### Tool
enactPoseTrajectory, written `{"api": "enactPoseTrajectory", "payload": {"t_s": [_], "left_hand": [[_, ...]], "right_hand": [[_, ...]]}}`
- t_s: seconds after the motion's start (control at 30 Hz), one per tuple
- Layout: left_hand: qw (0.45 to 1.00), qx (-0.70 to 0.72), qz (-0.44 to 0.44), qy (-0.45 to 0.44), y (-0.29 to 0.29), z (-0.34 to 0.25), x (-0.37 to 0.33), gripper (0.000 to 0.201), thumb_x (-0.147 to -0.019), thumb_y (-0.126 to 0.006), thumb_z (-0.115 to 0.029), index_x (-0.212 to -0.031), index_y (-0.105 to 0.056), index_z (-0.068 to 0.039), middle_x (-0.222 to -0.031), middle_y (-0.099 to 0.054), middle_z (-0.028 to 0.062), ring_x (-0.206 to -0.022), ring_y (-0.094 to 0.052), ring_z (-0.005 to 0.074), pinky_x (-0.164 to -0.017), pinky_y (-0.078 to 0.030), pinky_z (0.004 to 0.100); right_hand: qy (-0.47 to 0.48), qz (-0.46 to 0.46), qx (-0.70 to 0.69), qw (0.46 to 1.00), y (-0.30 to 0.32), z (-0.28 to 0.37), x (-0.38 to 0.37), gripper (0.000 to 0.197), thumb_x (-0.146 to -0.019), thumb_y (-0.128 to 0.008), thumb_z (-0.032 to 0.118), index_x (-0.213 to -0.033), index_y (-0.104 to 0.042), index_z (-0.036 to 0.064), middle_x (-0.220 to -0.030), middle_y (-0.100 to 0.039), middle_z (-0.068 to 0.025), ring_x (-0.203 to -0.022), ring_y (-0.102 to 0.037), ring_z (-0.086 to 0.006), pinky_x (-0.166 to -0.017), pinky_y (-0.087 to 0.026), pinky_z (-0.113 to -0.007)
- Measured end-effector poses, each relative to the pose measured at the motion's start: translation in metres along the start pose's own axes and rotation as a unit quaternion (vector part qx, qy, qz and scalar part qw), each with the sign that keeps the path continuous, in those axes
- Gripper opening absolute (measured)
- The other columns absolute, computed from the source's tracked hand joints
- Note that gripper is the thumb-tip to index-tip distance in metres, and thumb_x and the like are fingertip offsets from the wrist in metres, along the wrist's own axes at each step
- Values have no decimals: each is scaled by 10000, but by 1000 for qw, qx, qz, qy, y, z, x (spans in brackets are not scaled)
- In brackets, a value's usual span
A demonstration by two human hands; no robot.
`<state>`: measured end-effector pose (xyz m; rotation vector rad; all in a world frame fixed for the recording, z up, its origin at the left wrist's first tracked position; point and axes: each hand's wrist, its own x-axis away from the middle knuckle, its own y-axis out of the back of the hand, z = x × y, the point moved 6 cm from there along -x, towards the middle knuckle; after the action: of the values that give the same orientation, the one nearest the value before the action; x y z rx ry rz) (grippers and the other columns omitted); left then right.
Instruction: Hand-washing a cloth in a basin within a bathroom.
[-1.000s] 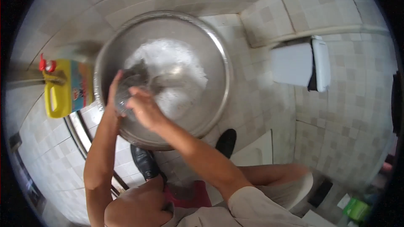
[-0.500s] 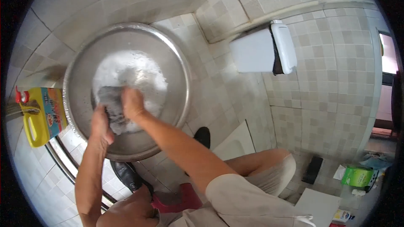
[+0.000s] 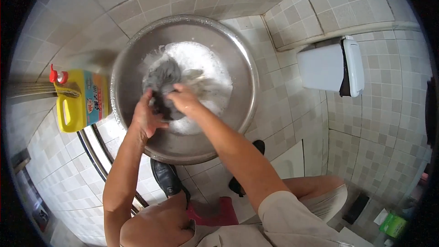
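Note:
A wide metal basin [image 3: 231,128] holds foamy white suds [image 3: 201,55] and a soaked dark grey cloth [image 3: 165,71]. My right hand [image 3: 183,98] is closed on the lower right side of the cloth, its fingers bent into the fabric. Along the cloth's lower left edge is my left hand [image 3: 148,116], with thumb and fingers spread apart and touching the fabric. Part of the cloth is hidden behind both hands.
Left of the basin stands a yellow jug [image 3: 75,103] with a red pump top. A white lidded bin [image 3: 322,68] is by the tiled wall at right. Below the basin are my black shoe [image 3: 165,178] and a red stool [image 3: 215,212]. A green packet [image 3: 392,224] lies far right.
The view has shifted, so the basin appears farther right. The cloth has been bunched and pushed toward the upper part of the suds, with my right hand now lower on it.

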<state>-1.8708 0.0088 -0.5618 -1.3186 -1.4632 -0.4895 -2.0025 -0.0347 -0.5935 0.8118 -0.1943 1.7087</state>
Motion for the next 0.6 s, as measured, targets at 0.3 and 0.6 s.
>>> {"api": "enactPoseTrajectory", "payload": {"t_s": [0.3, 0.6], "left_hand": [[883, 317, 249, -238, 19, -15, -14, 493, -963, -358, -340, -1330, -444, -22, -1338, -473, 147, -1236, -441, 234, -1060, -333, 386], [939, 122, 311, -86, 35, 42, -89, 484, -954, -363, -358, -1316, -460, -51, -1314, -484, 156, -1214, -459, 240, -1043, -357, 420]], "right_hand": [[183, 171, -253, 934, -59, 110, 98, 240, -658, -537, 161, -644, -570, -76, -641, -562, -249, -580, -569, -277, -579, -425, -391], [254, -152, 11, 955, -32, 101, 89, 284, -711, -602, 222, -775, -602, -55, -641, -576, -256, -644, -603, -434, -641, -482, -497]]}}
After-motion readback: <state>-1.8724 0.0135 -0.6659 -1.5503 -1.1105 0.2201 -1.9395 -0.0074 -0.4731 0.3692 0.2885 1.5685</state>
